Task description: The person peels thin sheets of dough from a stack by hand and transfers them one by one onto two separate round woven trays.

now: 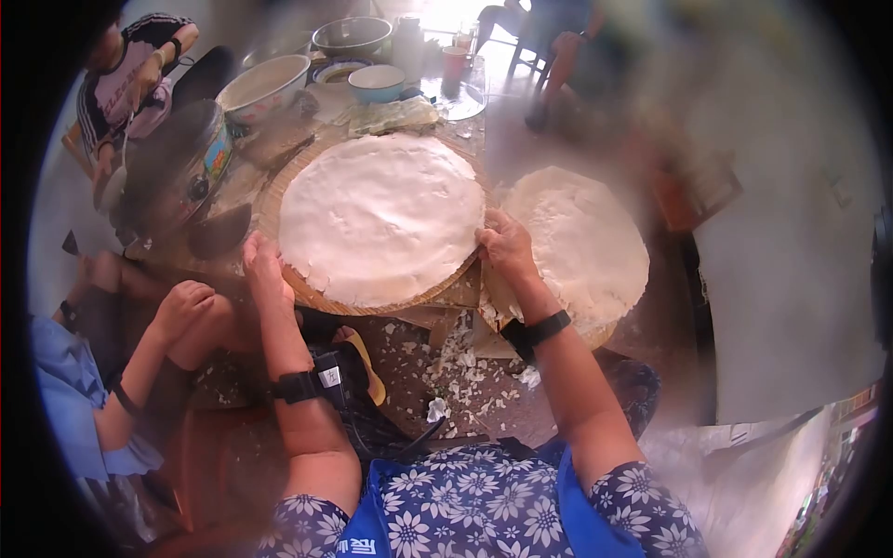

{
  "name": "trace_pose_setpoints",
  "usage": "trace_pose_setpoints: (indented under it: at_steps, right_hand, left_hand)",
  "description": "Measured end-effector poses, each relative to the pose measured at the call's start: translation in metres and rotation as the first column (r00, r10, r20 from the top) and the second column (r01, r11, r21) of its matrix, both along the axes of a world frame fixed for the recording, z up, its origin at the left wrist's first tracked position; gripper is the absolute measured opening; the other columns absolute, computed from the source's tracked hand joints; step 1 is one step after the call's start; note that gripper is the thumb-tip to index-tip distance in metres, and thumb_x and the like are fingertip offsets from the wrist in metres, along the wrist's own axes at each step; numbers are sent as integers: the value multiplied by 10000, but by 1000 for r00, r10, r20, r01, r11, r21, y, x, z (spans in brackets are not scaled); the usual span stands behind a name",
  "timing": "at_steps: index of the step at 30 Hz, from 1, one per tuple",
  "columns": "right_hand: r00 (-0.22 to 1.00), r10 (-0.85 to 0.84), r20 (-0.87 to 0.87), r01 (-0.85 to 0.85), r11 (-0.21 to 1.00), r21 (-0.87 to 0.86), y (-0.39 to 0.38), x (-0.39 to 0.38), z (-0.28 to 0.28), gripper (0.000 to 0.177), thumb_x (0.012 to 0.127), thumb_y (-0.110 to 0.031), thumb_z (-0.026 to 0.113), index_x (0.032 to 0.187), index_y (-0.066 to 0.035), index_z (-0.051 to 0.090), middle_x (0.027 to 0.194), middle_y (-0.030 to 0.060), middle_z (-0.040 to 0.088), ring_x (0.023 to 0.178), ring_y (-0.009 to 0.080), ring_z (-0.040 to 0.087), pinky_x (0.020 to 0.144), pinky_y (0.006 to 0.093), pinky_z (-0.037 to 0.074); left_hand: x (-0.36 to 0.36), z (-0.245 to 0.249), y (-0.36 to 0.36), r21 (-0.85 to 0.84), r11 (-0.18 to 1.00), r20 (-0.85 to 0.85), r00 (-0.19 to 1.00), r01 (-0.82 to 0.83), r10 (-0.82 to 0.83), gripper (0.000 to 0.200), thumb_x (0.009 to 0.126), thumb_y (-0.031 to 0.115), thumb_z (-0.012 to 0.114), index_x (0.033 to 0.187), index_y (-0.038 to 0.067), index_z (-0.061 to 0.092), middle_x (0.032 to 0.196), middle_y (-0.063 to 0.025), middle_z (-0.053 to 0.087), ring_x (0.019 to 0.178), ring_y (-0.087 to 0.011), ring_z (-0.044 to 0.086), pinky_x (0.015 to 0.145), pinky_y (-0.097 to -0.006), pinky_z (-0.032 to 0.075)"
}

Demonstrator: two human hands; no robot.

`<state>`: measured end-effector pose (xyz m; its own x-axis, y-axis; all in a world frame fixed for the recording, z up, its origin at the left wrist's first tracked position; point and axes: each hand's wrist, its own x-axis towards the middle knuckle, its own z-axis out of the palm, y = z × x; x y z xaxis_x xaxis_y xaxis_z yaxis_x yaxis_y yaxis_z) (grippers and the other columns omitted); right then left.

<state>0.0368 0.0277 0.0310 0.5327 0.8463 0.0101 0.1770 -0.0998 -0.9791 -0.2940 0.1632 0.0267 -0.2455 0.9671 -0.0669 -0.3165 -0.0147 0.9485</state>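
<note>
A round wooden board is in front of me, covered almost to its rim by a flat white dough-like sheet with a wrinkled surface. At its left rim, my left hand is closed on the edge. My right hand grips the opposite rim, fingers curled round it. Just right of that hand lies a second round white sheet on another board, partly behind my forearm.
Behind the board stand a blue-white bowl, a metal basin, a large oval basin and a red cup. White scraps litter the floor. Co-workers sit at left, one hand near my left arm.
</note>
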Motion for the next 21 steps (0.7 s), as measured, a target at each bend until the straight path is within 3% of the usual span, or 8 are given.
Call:
trace_pose_setpoints:
  at_steps: [5,8,11,13,15,19,20,21]
  right_hand:
    - [996,-25,91,25,1000,10,4,6,-14,330,765,-90,605,1087,-19,602,737,99,653,599,143,601,586,273,486]
    - [848,-126,515,109,992,63,-6,-3,1,328,758,-131,621,1068,-27,611,781,148,662,675,206,637,651,308,496]
    - [838,-110,535,108,994,36,-15,-6,14,330,756,-167,631,1061,-42,617,787,162,656,696,243,642,661,330,496]
    - [913,-17,407,30,999,-25,-23,0,21,329,756,-185,637,1054,-47,623,786,152,658,706,246,641,665,336,494]
    - [936,5,353,9,999,-39,-32,15,19,321,758,-195,641,1045,-51,629,782,147,659,700,244,639,661,337,492]
    - [950,-91,297,109,993,-45,-65,70,11,285,770,-195,642,1018,-55,646,749,146,652,627,209,626,612,320,489]
    - [906,-152,394,139,988,61,-74,95,-3,279,779,-189,639,1018,-46,644,720,133,643,580,174,604,576,303,482]
    - [920,-197,338,212,977,-6,-93,102,15,266,788,-190,638,1005,-35,645,707,104,638,560,138,586,550,281,473]
  left_hand:
    - [3,7,-3,2,1000,7,1000,2,-2,490,804,100,545,1267,12,413,1027,-58,516,871,-127,492,747,-271,408]
    - [4,4,-2,9,1000,-26,1000,-14,14,497,797,69,528,1272,-6,402,1135,-105,502,968,-170,508,814,-297,417]
    - [4,-4,1,71,997,-117,993,-12,20,490,800,55,506,1273,-19,397,1194,-125,477,1031,-197,504,876,-311,412]
    - [0,-25,14,151,988,-241,970,13,24,490,800,37,488,1278,-20,393,1164,-107,464,1012,-179,495,888,-289,409]
    - [-1,-35,18,173,984,-391,920,42,30,445,779,47,510,1211,-44,456,1167,-150,512,1061,-229,507,927,-322,391]
    - [1,-50,29,194,980,-645,759,46,92,375,744,40,532,1106,-60,533,1129,-204,554,1075,-291,524,955,-349,380]
    - [7,-41,22,248,968,-733,662,48,155,365,744,40,538,1097,-55,538,1126,-205,555,1068,-302,526,954,-357,380]
    - [17,-25,7,301,952,-804,553,56,221,355,744,39,544,1087,-50,543,1124,-206,556,1062,-313,528,952,-364,381]
